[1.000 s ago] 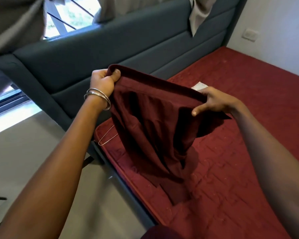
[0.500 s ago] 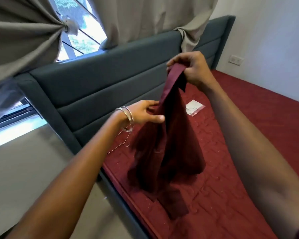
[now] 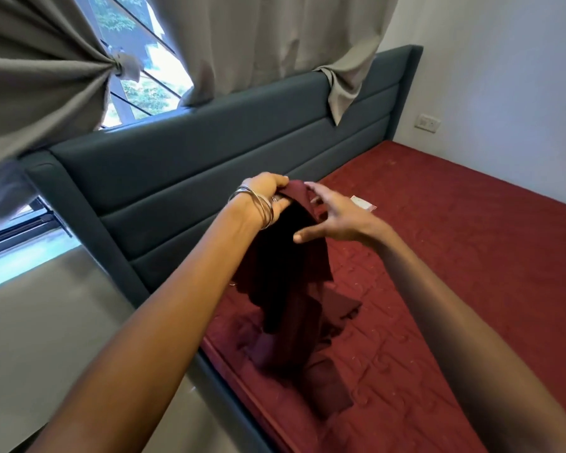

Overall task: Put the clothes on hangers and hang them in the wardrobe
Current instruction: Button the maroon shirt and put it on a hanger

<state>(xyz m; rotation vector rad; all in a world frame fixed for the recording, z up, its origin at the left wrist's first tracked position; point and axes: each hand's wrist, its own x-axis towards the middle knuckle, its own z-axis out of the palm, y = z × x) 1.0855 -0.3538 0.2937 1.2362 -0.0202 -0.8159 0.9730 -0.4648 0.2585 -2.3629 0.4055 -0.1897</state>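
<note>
Maroon garment (image 3: 291, 266) hung over near-left mattress (image 3: 471, 256) edge, tail pooled there. Left hand (image 3: 268, 199) gripped top hem; right hand (image 3: 332, 217) hovered beside it, fingers spread, holding nothing. Soft, light, floppy; best held at hem or shoulders.

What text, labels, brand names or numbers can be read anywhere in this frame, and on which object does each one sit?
None can be read.
Small clear packet on the red mattress: pale contents, any print too small and blurred to read.
Wall switch plate: no readable marking.
Maroon garment, gripped by the left hand with the right hand open beside it: no tag or label in view.
</note>
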